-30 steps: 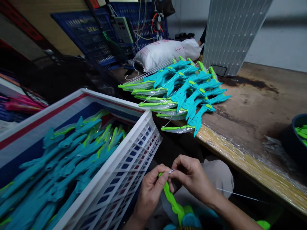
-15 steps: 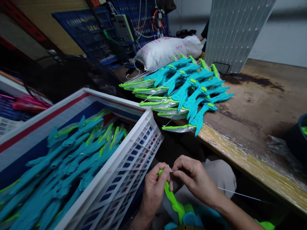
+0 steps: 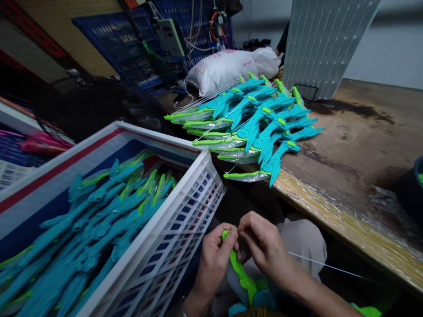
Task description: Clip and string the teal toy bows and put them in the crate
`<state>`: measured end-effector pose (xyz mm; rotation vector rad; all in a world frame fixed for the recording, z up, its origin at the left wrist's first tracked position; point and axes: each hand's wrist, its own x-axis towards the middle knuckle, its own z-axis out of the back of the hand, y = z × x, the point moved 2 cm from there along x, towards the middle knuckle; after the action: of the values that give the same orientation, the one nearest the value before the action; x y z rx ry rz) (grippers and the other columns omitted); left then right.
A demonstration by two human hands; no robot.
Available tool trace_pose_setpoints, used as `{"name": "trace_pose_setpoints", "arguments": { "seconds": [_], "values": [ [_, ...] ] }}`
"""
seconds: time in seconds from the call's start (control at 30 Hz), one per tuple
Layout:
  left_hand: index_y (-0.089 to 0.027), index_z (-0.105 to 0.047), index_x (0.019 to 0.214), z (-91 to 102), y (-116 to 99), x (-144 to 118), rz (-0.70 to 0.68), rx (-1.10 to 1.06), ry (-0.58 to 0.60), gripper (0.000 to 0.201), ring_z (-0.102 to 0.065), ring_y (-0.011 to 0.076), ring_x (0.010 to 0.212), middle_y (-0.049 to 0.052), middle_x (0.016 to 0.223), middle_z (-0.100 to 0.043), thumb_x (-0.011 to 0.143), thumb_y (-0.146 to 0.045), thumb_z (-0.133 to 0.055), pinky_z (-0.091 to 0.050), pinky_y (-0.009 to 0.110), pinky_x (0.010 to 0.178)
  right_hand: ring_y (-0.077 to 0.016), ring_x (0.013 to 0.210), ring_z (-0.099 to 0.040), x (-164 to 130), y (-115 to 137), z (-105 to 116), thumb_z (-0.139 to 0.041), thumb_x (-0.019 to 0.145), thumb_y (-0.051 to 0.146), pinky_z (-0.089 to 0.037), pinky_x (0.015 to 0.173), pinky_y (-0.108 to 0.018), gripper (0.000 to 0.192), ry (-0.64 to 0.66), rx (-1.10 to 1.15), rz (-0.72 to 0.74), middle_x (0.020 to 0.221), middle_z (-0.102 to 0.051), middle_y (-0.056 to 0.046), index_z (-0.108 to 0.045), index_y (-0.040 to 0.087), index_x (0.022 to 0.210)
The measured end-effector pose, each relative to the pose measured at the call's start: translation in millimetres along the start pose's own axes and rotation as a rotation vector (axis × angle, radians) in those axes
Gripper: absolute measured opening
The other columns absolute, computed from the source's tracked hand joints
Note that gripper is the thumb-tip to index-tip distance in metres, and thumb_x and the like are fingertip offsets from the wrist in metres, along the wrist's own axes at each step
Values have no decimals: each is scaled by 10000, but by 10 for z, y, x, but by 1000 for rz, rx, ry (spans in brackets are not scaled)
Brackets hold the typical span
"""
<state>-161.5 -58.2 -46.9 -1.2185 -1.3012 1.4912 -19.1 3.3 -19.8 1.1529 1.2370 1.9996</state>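
My left hand (image 3: 216, 255) is closed around the tip of a toy bow's bright green limb (image 3: 243, 277), in front of my lap. The bow's teal middle (image 3: 264, 299) shows lower down, partly behind my right forearm. Fingers pinched, my right hand (image 3: 261, 240) meets the left one at the limb tip. A thin white bowstring (image 3: 324, 264) runs from behind my right hand off toward the lower right. Its end at the fingertips is hidden now. Another green piece (image 3: 365, 310) shows at the bottom edge.
Left of my hands stands a white slatted crate (image 3: 158, 237) holding several teal and green toy bows (image 3: 99, 224). More strung bows (image 3: 264, 127) lie piled on the wooden table (image 3: 357, 149). Behind them are a white sack (image 3: 228, 68) and a grey ribbed panel (image 3: 327, 48). A dark tub (image 3: 411, 189) stands right.
Both hands stay at the limb tip. My right fingers have closed in toward the left hand, and the white string end seen between the fingertips is now covered.
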Motion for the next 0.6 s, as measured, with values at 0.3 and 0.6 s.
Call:
{"name": "trace_pose_setpoints", "arguments": {
  "seconds": [0.3, 0.6],
  "values": [
    [-195, -597, 777, -59, -10, -9, -5, 97, -81, 383, -548, 114, 446, -41, 498, -571, 959, -531, -631, -450, 216, 503, -106, 715, -566, -33, -87, -34, -585, 990, 162, -428, 625, -197, 142, -120, 136, -235, 783, -596, 28, -603, 196, 854],
    [-180, -566, 727, -83, 165, 33, 108, -303, 25, 436, -457, 72, 434, -78, 554, -433, 932, -542, -699, -361, 189, 446, -145, 837, -634, -150, -106, -87, -566, 1020, 74, -517, 728, -234, 164, -152, -105, 165, 931, -654, -45, -670, 195, 1061]
  ]
}}
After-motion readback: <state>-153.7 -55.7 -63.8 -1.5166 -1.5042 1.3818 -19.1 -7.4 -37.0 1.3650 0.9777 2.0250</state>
